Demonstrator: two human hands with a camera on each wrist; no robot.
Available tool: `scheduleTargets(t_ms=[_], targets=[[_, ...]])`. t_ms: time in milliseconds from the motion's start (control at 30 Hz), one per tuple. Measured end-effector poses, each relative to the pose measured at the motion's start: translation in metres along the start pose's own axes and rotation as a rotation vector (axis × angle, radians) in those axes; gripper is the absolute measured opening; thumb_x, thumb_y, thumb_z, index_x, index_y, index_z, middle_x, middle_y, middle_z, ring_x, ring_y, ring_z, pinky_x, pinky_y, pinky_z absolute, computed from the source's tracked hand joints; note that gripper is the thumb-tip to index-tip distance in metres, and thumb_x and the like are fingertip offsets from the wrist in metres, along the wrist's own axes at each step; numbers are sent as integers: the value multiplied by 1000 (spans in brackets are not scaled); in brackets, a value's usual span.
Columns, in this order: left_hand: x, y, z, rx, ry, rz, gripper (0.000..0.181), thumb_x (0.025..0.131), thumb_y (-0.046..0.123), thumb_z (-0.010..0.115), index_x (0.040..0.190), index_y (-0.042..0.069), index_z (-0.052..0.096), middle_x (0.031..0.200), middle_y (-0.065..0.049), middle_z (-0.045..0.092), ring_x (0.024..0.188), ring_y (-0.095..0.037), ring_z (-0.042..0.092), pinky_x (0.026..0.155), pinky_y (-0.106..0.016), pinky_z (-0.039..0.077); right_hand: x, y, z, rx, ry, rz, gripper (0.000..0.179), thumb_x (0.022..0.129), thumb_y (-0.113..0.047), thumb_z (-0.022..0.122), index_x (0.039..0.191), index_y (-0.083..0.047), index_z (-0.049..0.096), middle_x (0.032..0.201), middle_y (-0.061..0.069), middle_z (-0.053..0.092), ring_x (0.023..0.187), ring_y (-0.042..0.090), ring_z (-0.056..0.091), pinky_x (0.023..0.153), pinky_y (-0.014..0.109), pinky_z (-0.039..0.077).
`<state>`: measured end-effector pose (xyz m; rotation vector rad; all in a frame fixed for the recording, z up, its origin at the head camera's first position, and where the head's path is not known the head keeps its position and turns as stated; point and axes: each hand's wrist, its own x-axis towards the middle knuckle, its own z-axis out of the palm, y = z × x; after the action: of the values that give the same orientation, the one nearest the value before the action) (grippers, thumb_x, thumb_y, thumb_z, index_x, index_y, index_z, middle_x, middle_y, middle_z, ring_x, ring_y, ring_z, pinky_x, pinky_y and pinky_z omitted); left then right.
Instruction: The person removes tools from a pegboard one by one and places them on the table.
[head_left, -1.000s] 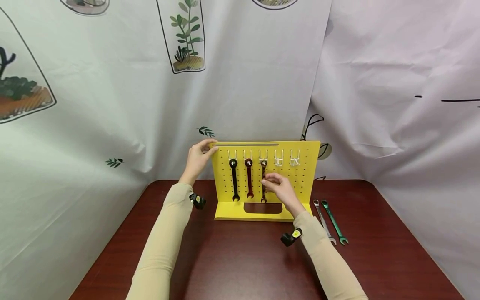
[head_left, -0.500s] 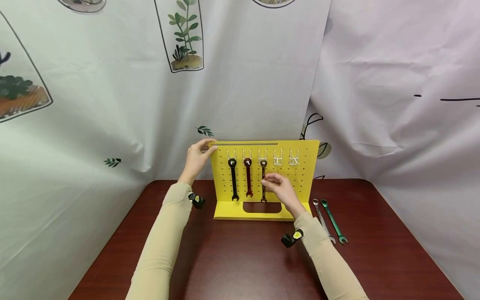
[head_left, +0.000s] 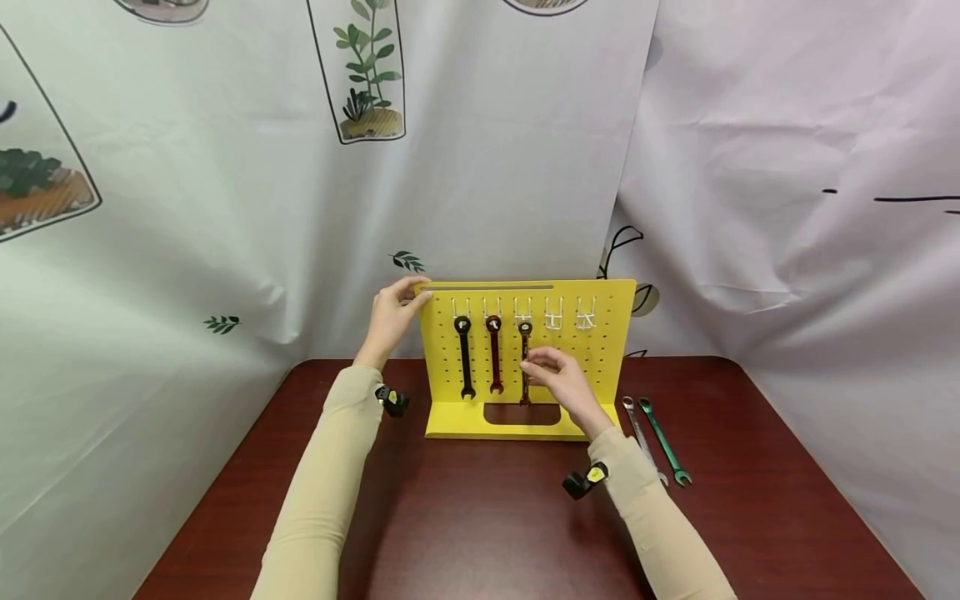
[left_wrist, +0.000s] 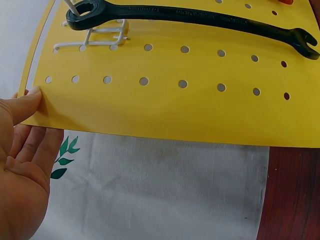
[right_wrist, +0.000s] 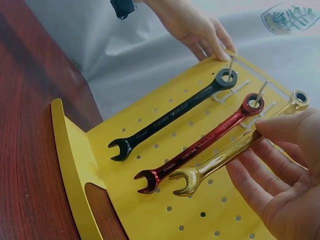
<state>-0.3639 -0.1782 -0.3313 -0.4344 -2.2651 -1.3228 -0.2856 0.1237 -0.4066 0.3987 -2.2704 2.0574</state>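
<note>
My left hand (head_left: 392, 318) pinches the upper left corner of a yellow pegboard (head_left: 607, 358), thumb in front and fingers behind. My right hand (head_left: 561, 379) pinches a gold combination wrench (right_wrist: 220, 159) by its shaft, before the third hook from the left. No hook shows through that wrench's ring end in the right wrist view, and its open end points down. To its left, a black combination wrench (head_left: 465, 358) and a red combination wrench (head_left: 495, 357) hang by their ring ends on white hooks.
Two white hooks on the right, one of them a hook (head_left: 586, 315) near the edge, hold no wrench. A silver wrench (head_left: 639, 429) and a green wrench (head_left: 663, 442) lie on the dark red table (head_left: 465, 517), right of the board. A patterned white cloth (head_left: 510, 167) hangs behind.
The gold wrench's ring end has dropped slightly relative to the black and red wrenches, still in my right hand. My left hand keeps its hold on the corner. The head view has shifted a little.
</note>
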Motion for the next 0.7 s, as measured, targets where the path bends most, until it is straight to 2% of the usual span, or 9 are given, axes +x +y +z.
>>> scheduleTargets(t_ms=[333, 567, 700], targets=[[-1, -1, 2, -5, -9, -11, 30, 96, 26, 71, 123, 13, 72, 103, -10, 66, 97, -24, 61, 84, -44, 52, -5, -3, -8, 10, 6, -10, 33, 96, -15, 71, 121, 6, 63, 112, 17, 69, 103, 26, 68, 90, 39, 57], [0, -3, 1, -4, -6, -1, 29, 96, 27, 71, 122, 13, 72, 98, -10, 64, 93, -23, 60, 82, -42, 52, -13, -10, -23, -12, 16, -13, 38, 97, -21, 72, 123, 4, 64, 113, 14, 69, 101, 21, 67, 89, 39, 57], [1, -2, 0, 3, -3, -3, 31, 96, 27, 71, 123, 11, 72, 100, -10, 66, 94, -23, 61, 84, -43, 53, -17, -14, -34, -21, 37, -24, 38, 97, -21, 71, 125, 4, 63, 113, 14, 68, 100, 18, 66, 91, 43, 56]])
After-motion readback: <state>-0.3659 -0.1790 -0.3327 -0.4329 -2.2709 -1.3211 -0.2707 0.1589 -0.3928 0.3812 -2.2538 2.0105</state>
